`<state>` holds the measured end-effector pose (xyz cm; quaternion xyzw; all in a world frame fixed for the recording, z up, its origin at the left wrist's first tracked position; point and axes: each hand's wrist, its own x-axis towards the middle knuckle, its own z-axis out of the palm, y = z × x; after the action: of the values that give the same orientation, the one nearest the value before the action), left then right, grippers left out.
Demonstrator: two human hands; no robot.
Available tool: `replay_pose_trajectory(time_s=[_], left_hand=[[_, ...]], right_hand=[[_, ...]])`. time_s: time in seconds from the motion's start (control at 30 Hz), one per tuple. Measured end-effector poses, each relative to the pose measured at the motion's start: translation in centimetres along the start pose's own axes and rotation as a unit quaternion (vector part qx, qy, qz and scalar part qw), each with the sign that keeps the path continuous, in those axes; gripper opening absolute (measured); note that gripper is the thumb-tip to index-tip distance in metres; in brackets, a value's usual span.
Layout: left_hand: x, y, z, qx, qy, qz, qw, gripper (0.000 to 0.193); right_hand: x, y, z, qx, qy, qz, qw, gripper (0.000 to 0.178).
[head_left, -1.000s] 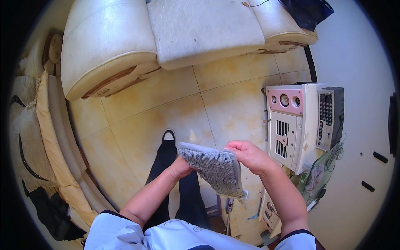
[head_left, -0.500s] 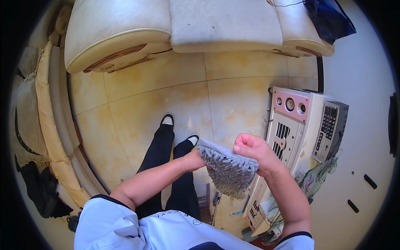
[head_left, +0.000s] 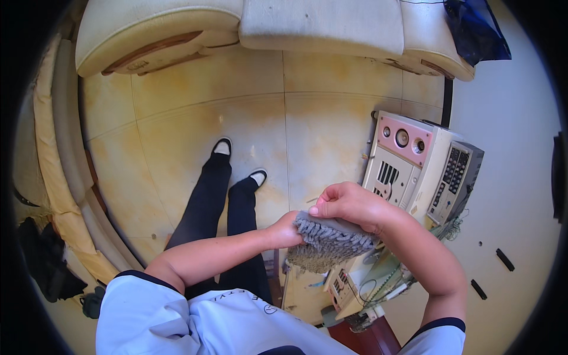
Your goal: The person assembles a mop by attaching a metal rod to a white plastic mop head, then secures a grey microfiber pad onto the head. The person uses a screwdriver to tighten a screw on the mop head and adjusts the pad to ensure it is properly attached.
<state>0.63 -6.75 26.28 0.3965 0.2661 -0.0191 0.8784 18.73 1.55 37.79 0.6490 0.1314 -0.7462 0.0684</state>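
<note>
A grey chenille mop pad point(head_left: 332, 244) hangs in front of my body, its shaggy side facing me and its flat backing along the upper edge. My left hand point(head_left: 285, 229) is closed on the pad's left end, the fingers partly hidden behind it. Over the top edge, my right hand point(head_left: 346, 205) pinches the backing between thumb and bent fingers, close to the left hand. The far side of the pad is out of sight.
A cream sofa point(head_left: 322, 26) stands ahead, with a dark blue bag point(head_left: 477, 32) on its right end. To my right are a cream cabinet with a pink speaker panel point(head_left: 404, 139) and a grey device with black buttons point(head_left: 454, 180). Beige cushioned seating point(head_left: 66, 148) lines the left.
My right hand has slid left along the pad's upper edge, nearer my left hand, and now pinches the backing. The whole view has shifted slightly, and the pad sits lower against the cabinet.
</note>
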Motion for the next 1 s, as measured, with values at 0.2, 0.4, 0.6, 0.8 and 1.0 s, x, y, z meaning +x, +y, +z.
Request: replay_pose_trajectory(time_s=[0.2,0.4,0.6,0.8,1.0], left_hand=[[0.0,0.2,1.7,0.017,-0.021,0.029,0.999,0.039],[0.2,-2.2,3.5,-0.017,0.019,0.041,0.999,0.036],[-0.3,-4.2,4.1,-0.002,0.044,0.030,0.999,0.029],[-2.2,2.4,2.5,0.070,-0.046,-0.072,0.994,0.023],[-2.8,2.8,1.7,-0.361,-0.055,-0.007,0.931,0.047]], right_hand=[[0.1,0.1,0.3,-0.129,0.011,0.074,0.989,0.047],[1.6,0.5,1.9,0.035,-0.002,0.118,0.992,0.031],[2.5,1.7,3.2,0.050,0.066,0.038,0.996,0.036],[1.9,1.1,2.7,-0.008,0.066,0.084,0.994,0.038],[1.9,0.9,0.5,-0.123,-0.024,0.062,0.990,0.035]])
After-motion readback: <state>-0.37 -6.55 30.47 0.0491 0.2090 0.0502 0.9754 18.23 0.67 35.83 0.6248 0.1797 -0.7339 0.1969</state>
